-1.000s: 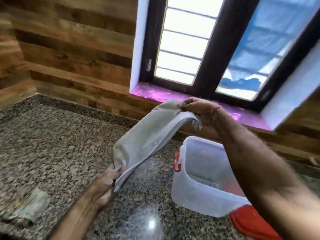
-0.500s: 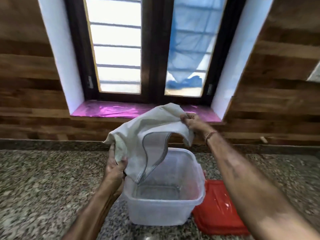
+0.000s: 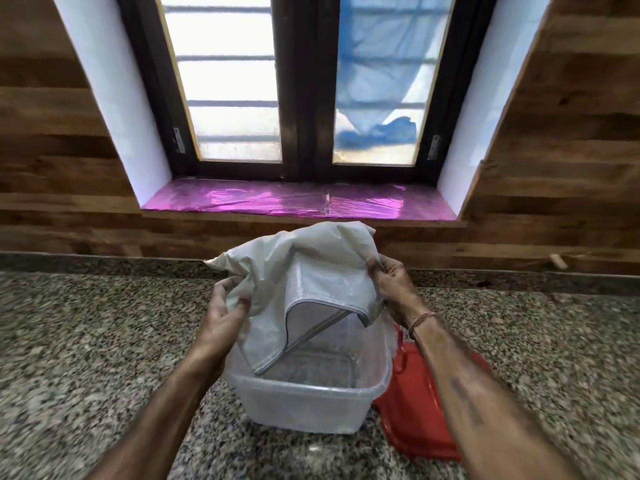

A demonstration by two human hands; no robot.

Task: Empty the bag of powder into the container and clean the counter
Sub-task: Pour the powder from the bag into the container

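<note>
A limp whitish plastic bag (image 3: 298, 271) hangs over a clear plastic container (image 3: 304, 400) on the granite counter, its open mouth pointing down into the box. My left hand (image 3: 225, 313) pinches the bag's left side. My right hand (image 3: 388, 282) grips its upper right edge. The bag's lower lip dips inside the container's rim. I cannot make out any powder falling, and the container's floor looks nearly bare.
A red lid (image 3: 419, 410) lies flat on the counter just right of the container. The speckled granite counter (image 3: 86, 358) stretches to both sides. Behind stand a wood-panelled wall and a window with a pink sill (image 3: 298, 202).
The view swung right until the container sat centred below me. The bag went from slanting over the bare counter to hanging mouth-down in the container, and both hands came closer together.
</note>
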